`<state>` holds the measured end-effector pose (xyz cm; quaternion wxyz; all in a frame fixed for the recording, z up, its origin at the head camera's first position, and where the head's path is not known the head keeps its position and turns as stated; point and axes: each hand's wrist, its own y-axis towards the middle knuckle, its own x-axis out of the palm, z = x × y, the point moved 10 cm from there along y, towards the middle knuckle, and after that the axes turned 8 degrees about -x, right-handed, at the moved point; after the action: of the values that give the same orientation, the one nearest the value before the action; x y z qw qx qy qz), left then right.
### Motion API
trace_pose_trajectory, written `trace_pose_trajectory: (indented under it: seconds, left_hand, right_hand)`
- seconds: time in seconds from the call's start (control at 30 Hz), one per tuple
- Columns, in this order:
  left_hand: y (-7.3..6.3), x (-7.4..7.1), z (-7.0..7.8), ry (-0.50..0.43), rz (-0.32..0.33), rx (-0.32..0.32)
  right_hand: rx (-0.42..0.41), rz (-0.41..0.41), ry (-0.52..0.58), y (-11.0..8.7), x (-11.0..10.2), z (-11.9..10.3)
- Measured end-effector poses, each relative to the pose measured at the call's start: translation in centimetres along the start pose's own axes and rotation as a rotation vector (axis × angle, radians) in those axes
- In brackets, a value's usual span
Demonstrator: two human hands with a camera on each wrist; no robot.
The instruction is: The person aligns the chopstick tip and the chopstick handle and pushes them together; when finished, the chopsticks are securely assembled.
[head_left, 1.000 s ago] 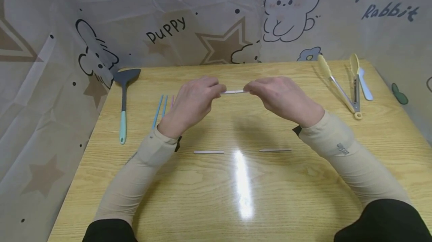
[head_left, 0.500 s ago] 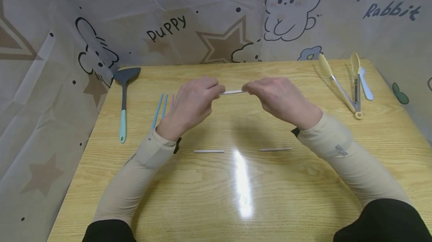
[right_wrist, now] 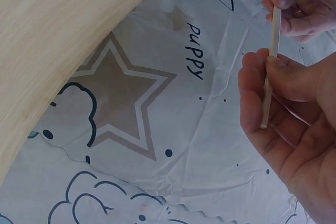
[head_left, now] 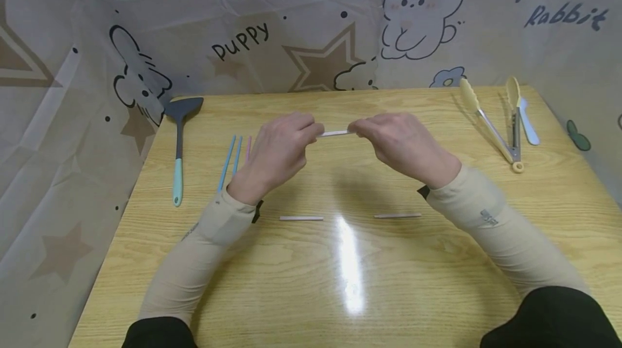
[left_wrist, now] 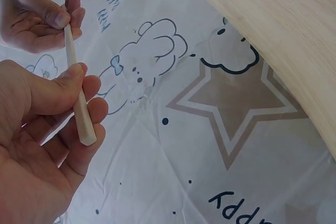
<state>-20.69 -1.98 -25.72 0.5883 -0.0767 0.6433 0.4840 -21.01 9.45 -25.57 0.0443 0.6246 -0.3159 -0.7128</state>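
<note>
Above the table, a slim pale wooden stick (head_left: 336,133), like a chopstick or part of one, is stretched level between both hands. My left hand (head_left: 279,148) pinches its left part between thumb and fingers; in the left wrist view the blunt, faceted end of the stick (left_wrist: 84,116) pokes out past the thumb. On the other side my right hand (head_left: 405,145) pinches the right part, and in the right wrist view that end of the stick (right_wrist: 266,108) lies along the curled fingers. Two short pale sticks, one left (head_left: 301,218) and one right (head_left: 397,216), lie on the table below.
A dark turner with a mint handle (head_left: 177,143) lies at the left. Blue sticks (head_left: 226,162) and a pink stick (head_left: 249,147) are partly behind my left hand. Yellow-tipped tongs (head_left: 495,135) and a light blue utensil (head_left: 528,124) lie back right. A printed cloth (head_left: 194,62) hangs behind the table.
Both hands keep their pinch on the stick and stay nearly in place. My right hand has come slightly left, toward the left hand. The things on the table have not moved.
</note>
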Motion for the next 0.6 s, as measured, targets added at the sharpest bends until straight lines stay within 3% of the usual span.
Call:
trace_pose_trajectory:
  seconds: [0.17, 0.37, 0.6]
  left_hand:
    - [-0.2, 0.1, 0.0, 0.032, -0.009, -0.013]
    - [-0.4, 1.5, 0.2, 0.082, -0.125, -0.074]
    - [-0.2, 2.4, 0.6, -0.001, -0.183, -0.097]
  right_hand:
    - [0.01, -0.02, -0.006, 0.0, 0.4, -0.1]
    - [-0.004, -0.065, -0.084, 0.1, 1.4, -0.9]
    - [-0.047, -0.104, -0.117, 0.7, 1.9, -1.7]
